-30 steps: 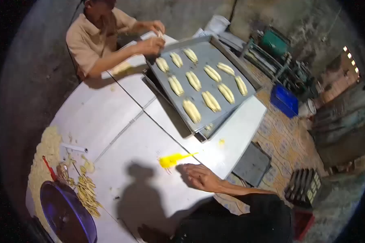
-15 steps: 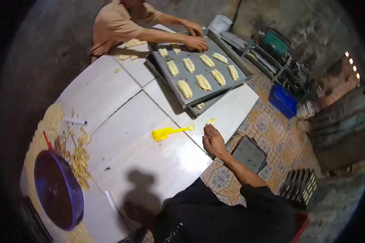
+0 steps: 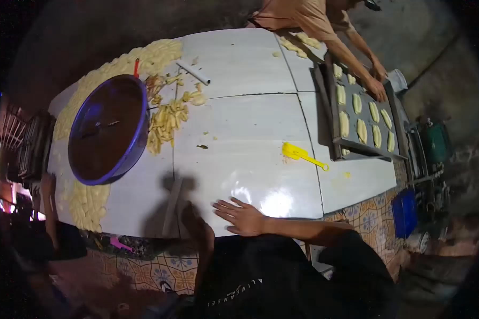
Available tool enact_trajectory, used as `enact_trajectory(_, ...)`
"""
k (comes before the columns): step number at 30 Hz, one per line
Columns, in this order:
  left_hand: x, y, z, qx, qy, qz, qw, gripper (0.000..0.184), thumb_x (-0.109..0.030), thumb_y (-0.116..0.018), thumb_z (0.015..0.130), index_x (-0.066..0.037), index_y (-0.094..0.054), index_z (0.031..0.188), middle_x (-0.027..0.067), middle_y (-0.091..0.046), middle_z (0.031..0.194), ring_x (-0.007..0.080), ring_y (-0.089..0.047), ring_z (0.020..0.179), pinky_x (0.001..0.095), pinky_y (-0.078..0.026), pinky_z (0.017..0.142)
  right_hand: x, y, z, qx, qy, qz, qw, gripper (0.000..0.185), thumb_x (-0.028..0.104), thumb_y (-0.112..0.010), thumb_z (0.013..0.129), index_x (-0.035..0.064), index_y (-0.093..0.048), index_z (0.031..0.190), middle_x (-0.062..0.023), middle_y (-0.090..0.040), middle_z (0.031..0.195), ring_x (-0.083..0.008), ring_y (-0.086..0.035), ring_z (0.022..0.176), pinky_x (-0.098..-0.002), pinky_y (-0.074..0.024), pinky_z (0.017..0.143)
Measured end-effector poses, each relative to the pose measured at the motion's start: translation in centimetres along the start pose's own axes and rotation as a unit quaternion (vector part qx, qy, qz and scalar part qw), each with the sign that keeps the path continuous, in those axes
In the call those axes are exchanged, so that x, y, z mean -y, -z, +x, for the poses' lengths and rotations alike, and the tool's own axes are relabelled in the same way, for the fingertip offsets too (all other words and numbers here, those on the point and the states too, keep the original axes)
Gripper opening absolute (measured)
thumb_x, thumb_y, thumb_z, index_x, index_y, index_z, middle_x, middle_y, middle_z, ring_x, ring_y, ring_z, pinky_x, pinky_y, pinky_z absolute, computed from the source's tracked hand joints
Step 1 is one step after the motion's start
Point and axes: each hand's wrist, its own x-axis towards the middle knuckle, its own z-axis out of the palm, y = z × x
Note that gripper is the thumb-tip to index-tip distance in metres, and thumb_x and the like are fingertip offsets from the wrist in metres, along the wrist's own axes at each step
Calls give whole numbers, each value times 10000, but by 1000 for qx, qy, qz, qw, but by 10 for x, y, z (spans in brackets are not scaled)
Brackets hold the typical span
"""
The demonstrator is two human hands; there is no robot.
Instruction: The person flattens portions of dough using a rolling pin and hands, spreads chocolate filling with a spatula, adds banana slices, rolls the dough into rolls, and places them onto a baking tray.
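Observation:
My right hand (image 3: 242,217) lies open, fingers spread, on the white tiled table (image 3: 239,127) near its front edge. My left hand (image 3: 198,222) is at the table's edge in shadow, its fingers seemingly stretched out, with nothing visible in it. Beside it lies a pale flat strip or tube (image 3: 172,207). A yellow plastic scoop (image 3: 303,154) rests on the table beyond my right hand. Left of my hands stands a large purple-rimmed basin (image 3: 145,114) with a brown filling. Scraps of dough (image 3: 167,122) are heaped beside it.
Across the table a person in a tan shirt (image 3: 311,18) handles dough on a baking tray (image 3: 364,141). Flattened dough pieces (image 3: 127,58) line the left edge. A white tube (image 3: 192,71) lies near them. Another person's hand (image 3: 48,186) is at far left. A blue crate (image 3: 404,212) stands at right.
My view has swung left, and the tray and scoop now appear farther right. My right hand has moved from the table's right corner to its front edge. My left hand has come into view.

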Motion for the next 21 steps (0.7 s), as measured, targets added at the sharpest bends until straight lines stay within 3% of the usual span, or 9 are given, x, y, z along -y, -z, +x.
enact_trajectory(2,-19,5,2,-16,100,-49,994,383,-27,-419,1022,43,-498,1389,273,-521,1363,445,-499,1260,490,-394,1091,-21,24,-20,42,-55,-15,997,723,485,-448,1023,28,-301,1564,-183,-226,1657,-297,-180,1550,-505,-156,1251)
enact_trajectory(3,-28,12,9,-22,64,-45,997,377,-22,-413,1021,45,-502,1381,276,-526,1351,445,-508,1245,492,-402,1080,-42,35,-13,44,-115,-78,989,729,492,-450,1018,35,-299,1567,-182,-221,1659,-301,-185,1548,-507,-161,1248)
enact_trajectory(5,-41,24,16,-34,-9,-35,999,366,-13,-403,1019,50,-511,1363,282,-536,1327,445,-526,1215,494,-419,1057,-70,37,21,-122,-234,-103,959,755,503,-462,1003,-6,-320,1541,-228,-233,1639,-357,-197,1534,-517,-178,1239)
enact_trajectory(7,3,-9,-1,-68,-14,-85,994,361,-8,-411,1006,62,-512,1345,274,-553,1302,448,-536,1197,506,-428,1042,-64,23,66,-149,-247,-104,952,766,481,-496,983,-56,-338,1505,-289,-256,1602,-422,-205,1514,-528,-190,1232)
enact_trajectory(9,1,-7,1,-59,8,-102,993,360,-20,-420,1003,63,-513,1340,270,-555,1298,448,-538,1195,515,-428,1038,-35,10,75,-139,-138,-70,978,754,422,-561,958,-82,-353,1480,-322,-288,1569,-452,-253,1485,-534,-233,1215)
enact_trajectory(13,-14,11,8,-21,38,-90,995,377,-74,-426,1002,57,-514,1344,263,-547,1311,435,-505,1225,531,-380,1065,24,-13,56,-81,-7,-26,996,720,431,-579,955,-22,-399,1484,-259,-347,1571,-396,-331,1473,-492,-287,1203)
enact_trajectory(15,-11,12,11,-16,26,-54,998,382,-105,-423,1006,59,-523,1336,264,-555,1308,426,-495,1228,534,-370,1065,41,-4,46,34,-8,-27,999,712,458,-457,1024,17,-291,1559,-202,-252,1635,-327,-227,1529,-443,-174,1263)
enact_trajectory(18,-14,14,15,-49,-1,-56,997,361,-111,-431,1002,61,-568,1288,248,-595,1257,409,-536,1177,523,-393,1042,39,-11,15,43,31,23,998,692,463,-465,1024,68,-303,1568,-163,-277,1636,-309,-239,1528,-454,-188,1258)
enact_trajectory(21,-12,10,16,-78,-22,-30,996,343,-100,-450,990,66,-588,1256,237,-611,1232,399,-554,1152,516,-404,1028,20,12,-20,30,-86,-19,996,688,478,-472,1018,98,-313,1569,-147,-302,1631,-303,-257,1524,-486,-207,1243)
